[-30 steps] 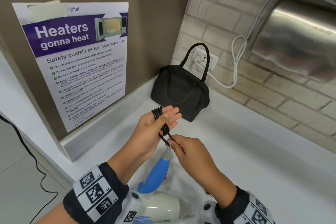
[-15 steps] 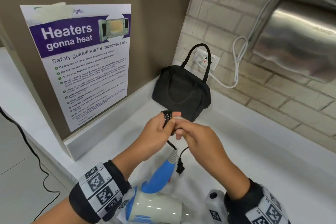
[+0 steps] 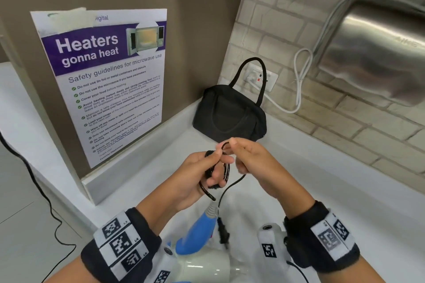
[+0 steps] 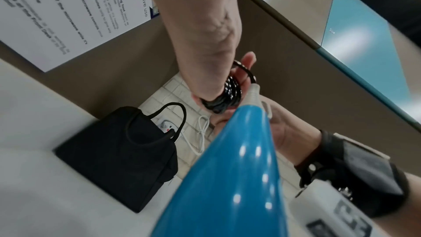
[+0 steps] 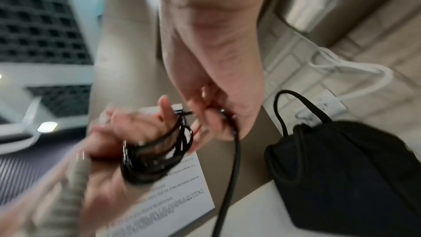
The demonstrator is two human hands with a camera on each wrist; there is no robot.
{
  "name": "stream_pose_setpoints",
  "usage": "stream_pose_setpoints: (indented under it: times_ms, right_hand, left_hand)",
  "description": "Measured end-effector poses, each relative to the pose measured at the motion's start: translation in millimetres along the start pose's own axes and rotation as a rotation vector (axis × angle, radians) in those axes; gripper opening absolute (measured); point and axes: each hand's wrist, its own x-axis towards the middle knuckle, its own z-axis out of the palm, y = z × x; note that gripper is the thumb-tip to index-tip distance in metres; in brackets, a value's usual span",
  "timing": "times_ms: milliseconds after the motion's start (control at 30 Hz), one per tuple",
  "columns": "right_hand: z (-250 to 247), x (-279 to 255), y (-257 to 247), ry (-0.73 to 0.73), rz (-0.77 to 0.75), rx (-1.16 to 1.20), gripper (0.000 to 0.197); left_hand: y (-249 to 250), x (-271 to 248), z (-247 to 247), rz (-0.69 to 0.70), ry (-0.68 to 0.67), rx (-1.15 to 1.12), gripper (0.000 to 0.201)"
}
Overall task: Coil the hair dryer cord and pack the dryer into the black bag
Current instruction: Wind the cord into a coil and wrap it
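Note:
The black cord [image 3: 226, 171] is wound in several loops round the fingers of my left hand [image 3: 207, 172], which holds the coil [image 4: 230, 93] above the counter. My right hand [image 3: 243, 156] pinches the loose stretch of cord [image 5: 234, 150] beside the coil. Its plug [image 3: 223, 232] dangles below. The hair dryer hangs under my hands, with a blue handle [image 3: 197, 232] [image 4: 227, 177] and a white body [image 3: 202, 266]. The black bag [image 3: 230, 115] [image 5: 346, 174] stands in the counter corner beyond my hands, its handle upright.
A white counter [image 3: 333, 179] runs along a brick wall. A wall socket [image 3: 259, 78] with a white cable [image 3: 299, 80] sits behind the bag, a steel hand dryer [image 3: 377, 53] to the right. A microwave safety poster [image 3: 110, 80] hangs on the left panel.
My right hand has come up from below the coil to beside its top, laying cord round my left fingers. The plug now hangs lower on a shorter loose end.

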Motion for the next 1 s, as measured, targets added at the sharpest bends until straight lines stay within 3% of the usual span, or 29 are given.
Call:
stream_pose_setpoints:
  times_ms: [100,267,633,767,1000]
  right_hand:
    - [-3.4,-4.4,-2.5,-0.174,0.146,0.254,0.037]
    - [-9.5,-2.4,4.0,-0.351,0.200,0.396,0.041]
    - [-7.1,0.1,16.4,-0.521,0.265,0.558,0.044]
    - [-10.1,-0.4,16.5,-0.509,0.277,0.489,0.047]
    - [-2.0,0.8,19.1,-0.251,0.334,0.590,0.047]
  left_hand:
    - [0.9,1.8,-4.3,-0.022,0.002,-0.075,0.032]
    - [4.6,3.6,-7.8,-0.077,-0.113,-0.109,0.031]
    - [4.9,0.2,-5.0,-0.112,-0.278,0.027,0.036]
    - [0.9,-0.1,-3.7,-0.116,-0.266,-0.004,0.038]
    - [-4.9,4.5,0.6,-0.098,-0.152,-0.168,0.033]
